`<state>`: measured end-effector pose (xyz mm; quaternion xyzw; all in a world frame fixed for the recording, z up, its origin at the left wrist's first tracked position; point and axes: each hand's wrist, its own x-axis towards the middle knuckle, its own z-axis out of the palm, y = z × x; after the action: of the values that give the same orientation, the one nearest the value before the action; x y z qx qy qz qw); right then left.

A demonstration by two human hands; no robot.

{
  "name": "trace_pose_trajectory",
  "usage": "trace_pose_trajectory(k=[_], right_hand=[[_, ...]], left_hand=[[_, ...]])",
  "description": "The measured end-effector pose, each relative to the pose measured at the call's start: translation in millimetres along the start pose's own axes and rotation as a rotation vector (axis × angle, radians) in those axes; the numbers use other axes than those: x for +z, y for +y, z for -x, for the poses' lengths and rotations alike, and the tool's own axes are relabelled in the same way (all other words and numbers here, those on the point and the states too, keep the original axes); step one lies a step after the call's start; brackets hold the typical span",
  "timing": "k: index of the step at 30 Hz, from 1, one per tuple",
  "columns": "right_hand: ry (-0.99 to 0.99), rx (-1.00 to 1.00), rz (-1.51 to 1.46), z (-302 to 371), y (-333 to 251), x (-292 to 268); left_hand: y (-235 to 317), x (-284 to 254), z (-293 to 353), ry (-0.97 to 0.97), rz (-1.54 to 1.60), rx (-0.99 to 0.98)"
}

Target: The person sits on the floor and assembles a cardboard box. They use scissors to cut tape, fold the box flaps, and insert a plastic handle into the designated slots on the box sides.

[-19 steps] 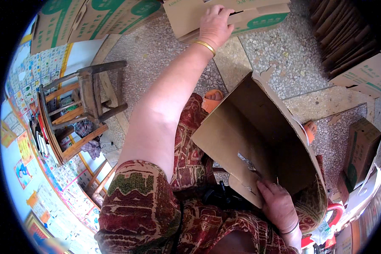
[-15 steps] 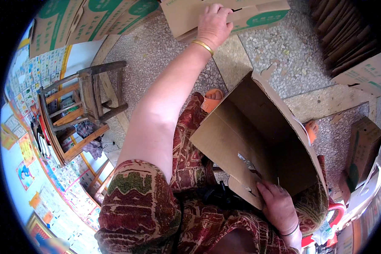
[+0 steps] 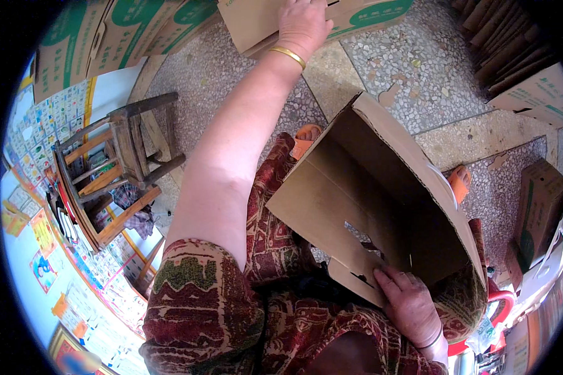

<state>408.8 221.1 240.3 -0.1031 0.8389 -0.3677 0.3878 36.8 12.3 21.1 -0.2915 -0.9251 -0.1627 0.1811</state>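
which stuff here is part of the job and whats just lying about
Part of the job, it seems: open cardboard box, its edge in the right hand; green-printed carton under the left hand.

Probably just lying about: wooden furniture, checked cloth, cardboard scrap.

Open box (image 3: 316, 190) slightly farther left

I look down on a speckled grey stone floor (image 3: 381, 56) crossed by plain tan bands (image 3: 331, 72). On the left, dark wooden furniture (image 3: 128, 147) with lighter rails sits near a pale wall (image 3: 116, 87), a checked cloth (image 3: 141, 222) bunched against it. Colourful charts (image 3: 50, 125) cover much of the wall; beyond them, a gold-framed picture (image 3: 75, 362). Bright light whitens the lower-left papers (image 3: 84, 306).
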Motion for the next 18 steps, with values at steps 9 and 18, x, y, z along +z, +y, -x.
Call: trace_pose_trajectory(k=[9, 18], right_hand=[[0.016, -0.019, -0.042, 3.5, -0.4, -1.6], [0.001, -0.023, -0.086, 5.6, -1.0, -5.6]], left_hand=[[-6.9, 1.3, 0.8, -0.112, 0.026, -0.057], [-3.9, 8.8, 1.9, -0.150, -0.068, -0.036]])
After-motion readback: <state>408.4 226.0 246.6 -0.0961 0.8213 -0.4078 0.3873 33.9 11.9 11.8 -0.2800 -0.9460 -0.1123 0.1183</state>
